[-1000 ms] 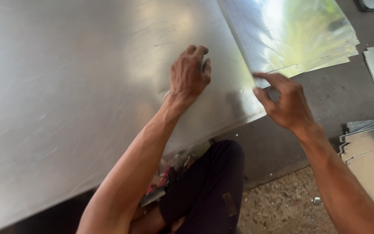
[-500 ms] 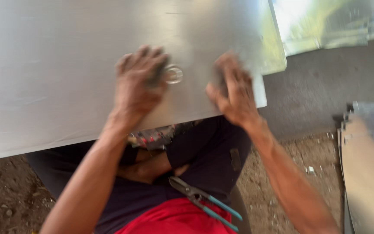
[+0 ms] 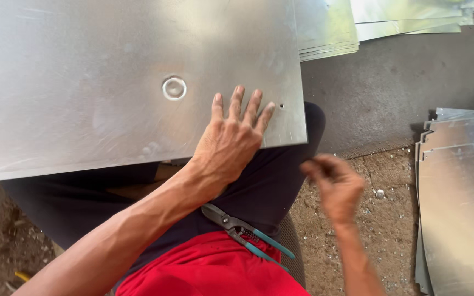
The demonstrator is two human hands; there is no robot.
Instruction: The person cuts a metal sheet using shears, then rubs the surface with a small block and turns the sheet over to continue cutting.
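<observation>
Right hand [image 3: 333,183] motion-blurred, grip unclear.

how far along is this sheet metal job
Done: cut sheets lie stacked at the top and right. In hand: the left hand presses flat on the large metal sheet, beside a ring-shaped mark and a small hole; the right hand hangs free. Left: this sheet looks uncut, the snips resting on the lap.
</observation>
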